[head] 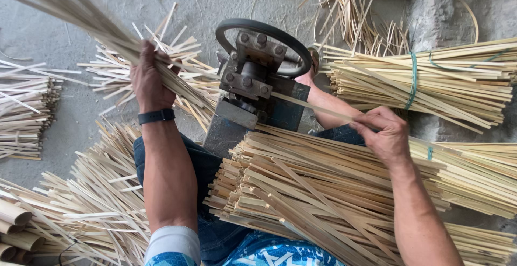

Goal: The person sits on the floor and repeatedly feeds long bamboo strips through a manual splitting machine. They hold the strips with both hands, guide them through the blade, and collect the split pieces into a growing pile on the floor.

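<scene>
**Bamboo strips at the splitting machine: what we hold and what lies round us**

1. Far left: a stack of cut strips (24, 118) on the concrete floor (81, 34), ends toward us.

2. Lower left: a loose heap of thin slivers (97, 201), spread fanwise beside our left thigh, with a few bamboo tubes (13, 228) at the frame's corner.

3. Our left hand (148, 80), a black wristband (156, 116) on its wrist: fingers closed round a thick sheaf of slivers (91, 21) that runs up and out of the top left corner. The sheaf's near ends reach the left side of the machine.

4. Behind that hand: a scatter of short offcuts (161, 48) on the floor.

5. Centre: the machine (250, 80), a grey metal block with bolts and a black handwheel (264, 34), standing between our knees.

6. Across our lap: a wide bundle of flat strips (301, 190), untied at the near end, lying right of the machine.

7. Our right hand (382, 134): thumb and fingers pinching a single strip (312, 107), whose far end meets the right side of the machine. The hand rests just over the lap bundle.

8. Upper right: a tied bundle (441, 80) bound by a green band (413, 80), lying on the floor.

9. Top right: loose long slivers (355, 7) against a rough wall.
</scene>
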Demonstrator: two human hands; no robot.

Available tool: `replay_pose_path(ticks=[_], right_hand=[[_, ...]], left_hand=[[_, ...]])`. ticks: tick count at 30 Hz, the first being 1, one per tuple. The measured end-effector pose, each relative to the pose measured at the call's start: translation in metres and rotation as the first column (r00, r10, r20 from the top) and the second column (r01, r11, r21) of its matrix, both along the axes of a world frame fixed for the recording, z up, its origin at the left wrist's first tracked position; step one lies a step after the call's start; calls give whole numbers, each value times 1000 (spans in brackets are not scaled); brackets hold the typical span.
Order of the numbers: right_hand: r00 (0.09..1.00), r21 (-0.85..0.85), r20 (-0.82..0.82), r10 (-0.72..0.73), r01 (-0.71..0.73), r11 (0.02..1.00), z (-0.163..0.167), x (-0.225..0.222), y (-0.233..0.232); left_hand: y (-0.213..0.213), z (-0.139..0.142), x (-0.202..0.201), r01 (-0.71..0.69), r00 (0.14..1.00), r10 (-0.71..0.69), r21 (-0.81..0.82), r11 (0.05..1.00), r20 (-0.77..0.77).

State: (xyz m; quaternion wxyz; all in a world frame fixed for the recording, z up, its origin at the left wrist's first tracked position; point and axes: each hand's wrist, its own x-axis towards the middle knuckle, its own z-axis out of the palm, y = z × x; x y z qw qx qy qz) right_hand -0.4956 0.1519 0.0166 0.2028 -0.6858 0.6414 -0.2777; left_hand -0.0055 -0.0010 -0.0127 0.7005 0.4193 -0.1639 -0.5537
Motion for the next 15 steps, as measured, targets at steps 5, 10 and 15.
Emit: replay_pose_path(ticks=[5,10,15], right_hand=[[995,73,-102,20,-13,997,0,10,-14],[929,360,-358,95,43,932,-22,-4,-17],[944,397,-234,232,-124,909,-41,-12,-2]], left_hand=[[1,13,10,-65,998,64,103,993,12],[-6,10,-9,103,974,-132,157,982,185],[-12,1,-24,199,967,-218,145,969,130]])
